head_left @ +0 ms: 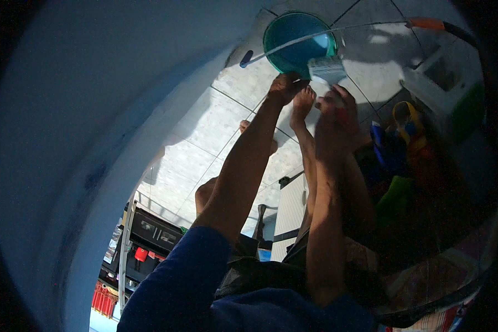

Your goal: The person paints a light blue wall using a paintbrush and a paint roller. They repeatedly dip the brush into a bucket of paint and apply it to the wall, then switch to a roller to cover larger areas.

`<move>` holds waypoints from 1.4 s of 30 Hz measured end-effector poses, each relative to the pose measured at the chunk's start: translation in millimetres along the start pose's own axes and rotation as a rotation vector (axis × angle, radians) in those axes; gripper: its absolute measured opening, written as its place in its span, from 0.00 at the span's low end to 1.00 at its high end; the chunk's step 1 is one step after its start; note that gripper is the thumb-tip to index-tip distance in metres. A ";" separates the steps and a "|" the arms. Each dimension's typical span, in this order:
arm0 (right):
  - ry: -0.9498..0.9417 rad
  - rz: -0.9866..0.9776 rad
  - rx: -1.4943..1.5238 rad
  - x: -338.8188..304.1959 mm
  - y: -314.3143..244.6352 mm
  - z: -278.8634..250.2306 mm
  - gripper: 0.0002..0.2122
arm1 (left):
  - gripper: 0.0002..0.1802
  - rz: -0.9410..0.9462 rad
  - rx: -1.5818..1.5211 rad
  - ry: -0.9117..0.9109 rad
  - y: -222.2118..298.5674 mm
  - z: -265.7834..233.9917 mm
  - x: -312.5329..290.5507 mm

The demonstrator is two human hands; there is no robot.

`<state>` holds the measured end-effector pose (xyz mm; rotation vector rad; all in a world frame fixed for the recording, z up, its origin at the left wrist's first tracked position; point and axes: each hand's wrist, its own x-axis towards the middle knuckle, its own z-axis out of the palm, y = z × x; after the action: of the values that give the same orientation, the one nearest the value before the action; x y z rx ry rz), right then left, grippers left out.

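A round teal bucket (270,39) stands on the tiled floor at the top of the view, with pale bluish liquid inside. At its near rim is my left hand (285,88), its fingers closed on the edge. My right hand (337,108), slightly smeared by motion, grips a wide paintbrush (327,70). The brush head is pale and sits at the bucket's near right rim. A bit of red, perhaps the brush handle, shows between the fingers. Beyond the hands, a long thin grey rod (365,26) with a dark blue end and an orange section passes across the bucket.
A blue wall (122,110) fills the left side. White floor tiles (205,119) lie below, with my bare foot beside the bucket. At right are a white plastic container (442,74), blue and yellow items (406,119) and a green piece (395,191). A black shelf (155,229) stands lower left.
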<state>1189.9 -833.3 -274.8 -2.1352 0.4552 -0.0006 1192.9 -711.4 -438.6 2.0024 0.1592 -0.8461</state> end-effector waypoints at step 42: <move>-0.092 0.086 -0.308 72.5 143.2 141.5 0.11 | 0.46 -0.856 0.267 0.405 -40.1 -99.9 -375.5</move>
<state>1235.6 -815.8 -483.2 -2.4023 0.5188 0.2290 942.6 -529.1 -200.6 2.3494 1.2573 -0.9875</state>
